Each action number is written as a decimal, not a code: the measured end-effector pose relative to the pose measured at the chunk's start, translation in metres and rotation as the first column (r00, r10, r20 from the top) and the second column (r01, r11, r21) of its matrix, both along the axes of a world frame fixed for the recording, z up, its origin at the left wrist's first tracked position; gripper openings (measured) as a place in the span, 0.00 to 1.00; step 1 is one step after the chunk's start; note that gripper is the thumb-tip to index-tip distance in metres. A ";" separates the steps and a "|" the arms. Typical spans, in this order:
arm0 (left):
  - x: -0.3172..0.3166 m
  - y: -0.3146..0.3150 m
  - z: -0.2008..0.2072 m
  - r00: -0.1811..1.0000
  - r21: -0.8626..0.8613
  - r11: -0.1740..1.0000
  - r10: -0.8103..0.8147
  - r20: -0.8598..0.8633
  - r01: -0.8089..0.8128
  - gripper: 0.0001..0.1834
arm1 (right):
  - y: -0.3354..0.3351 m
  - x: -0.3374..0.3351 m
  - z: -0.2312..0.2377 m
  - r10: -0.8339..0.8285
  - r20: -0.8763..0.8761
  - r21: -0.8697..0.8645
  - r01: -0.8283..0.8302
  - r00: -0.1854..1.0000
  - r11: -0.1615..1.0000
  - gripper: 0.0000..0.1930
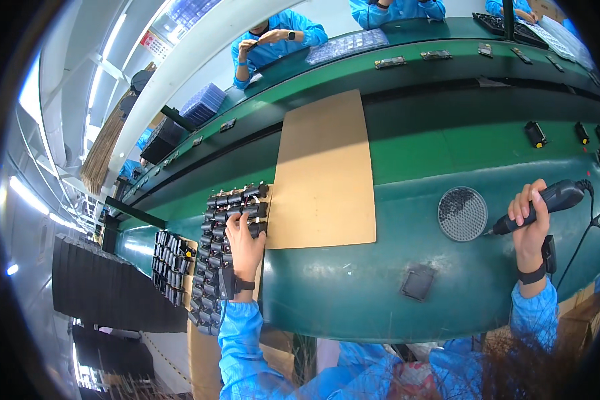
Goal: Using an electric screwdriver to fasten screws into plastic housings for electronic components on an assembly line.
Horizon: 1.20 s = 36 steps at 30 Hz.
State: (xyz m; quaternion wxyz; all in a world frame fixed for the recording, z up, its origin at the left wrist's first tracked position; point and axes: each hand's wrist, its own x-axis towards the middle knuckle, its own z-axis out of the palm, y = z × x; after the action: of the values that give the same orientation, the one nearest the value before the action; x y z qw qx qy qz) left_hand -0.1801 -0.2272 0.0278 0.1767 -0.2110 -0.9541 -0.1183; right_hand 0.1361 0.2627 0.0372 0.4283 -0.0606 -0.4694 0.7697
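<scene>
blue sleeves (pixel 239 333), black wrist straps (pixel 531 275), boxy dark modules (pixel 227 283)

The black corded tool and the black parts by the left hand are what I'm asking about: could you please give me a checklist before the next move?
1. Right hand wrapped around the black corded tool: ok.
2. Tool tip near the round grey dish: ok; whether they touch: cannot tell.
3. Left hand at the black parts: ok.
4. Firm left-hand grip on one part: cannot tell.
5. Black square piece apart from both hands: ok.
6. Brown sheet lying flat: ok.
</scene>
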 end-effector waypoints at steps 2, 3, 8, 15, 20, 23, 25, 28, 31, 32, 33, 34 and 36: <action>-0.001 0.000 -0.002 0.999 0.014 1.000 -0.021 -0.037 0.021 0.34 | 0.000 0.000 0.001 0.003 0.002 0.004 -0.003 1.000 1.000 0.08; -0.001 0.002 -0.004 0.997 0.016 0.999 -0.028 -0.076 0.030 0.33 | 0.000 0.000 0.002 0.005 0.000 0.006 -0.005 1.000 1.000 0.08; -0.001 -0.001 -0.012 0.995 -0.008 1.000 -0.026 -0.091 0.025 0.32 | -0.002 0.001 0.005 0.003 0.004 -0.002 -0.003 1.000 1.000 0.08; 0.000 0.007 -0.013 0.987 -0.094 0.994 0.047 -0.152 -0.062 0.30 | -0.002 0.002 0.005 0.005 0.008 -0.005 -0.005 1.000 1.000 0.08; -0.003 0.018 -0.006 0.987 -0.076 0.996 0.026 -0.155 -0.038 0.32 | 0.000 0.004 0.003 0.003 0.005 0.002 -0.003 1.000 1.000 0.08; -0.021 0.030 -0.002 0.975 -0.064 0.995 -0.085 -0.208 0.073 0.34 | -0.002 0.003 0.006 0.000 0.013 0.003 0.000 1.000 1.000 0.08; -0.042 0.037 0.001 0.973 -0.105 0.988 -0.135 -0.185 0.117 0.35 | -0.002 0.004 0.005 0.004 0.021 -0.001 -0.004 1.000 1.000 0.08; -0.073 0.035 -0.007 0.982 -0.239 0.968 -0.113 -0.148 0.075 0.35 | -0.002 0.002 0.004 -0.003 0.025 -0.003 0.003 1.000 1.000 0.08; -0.089 0.028 -0.013 0.995 -0.280 0.957 -0.095 -0.035 0.081 0.33 | -0.001 0.003 0.004 -0.019 0.039 0.001 0.019 0.999 1.000 0.09; -0.092 0.027 -0.014 0.996 -0.305 0.950 -0.054 0.065 0.071 0.33 | 0.000 0.002 0.003 -0.026 0.047 -0.004 0.026 0.999 1.000 0.09; -0.092 0.027 -0.015 0.997 -0.305 0.949 -0.071 0.024 0.075 0.30 | -0.001 0.003 0.004 -0.028 0.048 -0.006 0.029 0.998 1.000 0.09; -0.094 0.027 -0.014 0.997 -0.308 0.948 -0.073 0.025 0.077 0.30 | -0.002 0.003 0.006 -0.031 0.044 -0.005 0.032 0.999 0.999 0.09; -0.096 0.027 -0.012 0.997 -0.306 0.949 -0.075 0.029 0.081 0.27 | -0.002 0.003 0.008 -0.032 0.042 -0.005 0.032 0.999 0.999 0.09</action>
State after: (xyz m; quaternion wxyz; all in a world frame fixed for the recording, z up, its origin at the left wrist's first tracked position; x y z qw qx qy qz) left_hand -0.2761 -0.2005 0.0161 0.1291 -0.2725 -0.9532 0.0227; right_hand 0.1395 0.2607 0.0453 0.4305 -0.0856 -0.4749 0.7628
